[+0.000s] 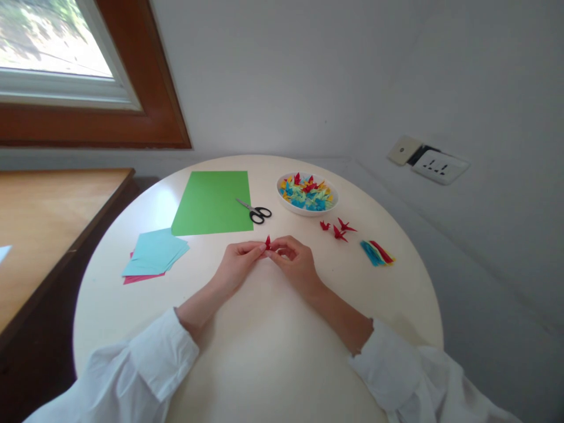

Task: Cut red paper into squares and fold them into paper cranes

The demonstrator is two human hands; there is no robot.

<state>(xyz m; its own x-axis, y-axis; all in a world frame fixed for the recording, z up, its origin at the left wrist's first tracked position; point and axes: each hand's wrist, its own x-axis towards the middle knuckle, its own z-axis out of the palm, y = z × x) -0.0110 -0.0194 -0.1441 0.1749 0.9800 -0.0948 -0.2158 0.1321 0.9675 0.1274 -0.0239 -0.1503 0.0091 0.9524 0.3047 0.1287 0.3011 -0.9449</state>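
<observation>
Between my two hands, over the middle of the round white table, is a small folded red paper piece [268,242]. Thumb and fingers of my left hand [240,258] pinch it from the left. My right hand [296,262] pinches it from the right, fingers curled. Part of the paper is hidden by my fingertips, so its full shape does not show. To the right of my right hand, three red paper cranes [339,233] lie on the table. Black-handled scissors [257,215] lie just beyond my hands, their blades over a green sheet [214,202].
A white dish [304,211] full of coloured paper cranes stands at the back right. Folded paper strips [376,252] in blue, red and yellow lie at the right. Light blue paper squares [154,252] cover pink ones at the left. A wall socket [440,166] is on the right wall.
</observation>
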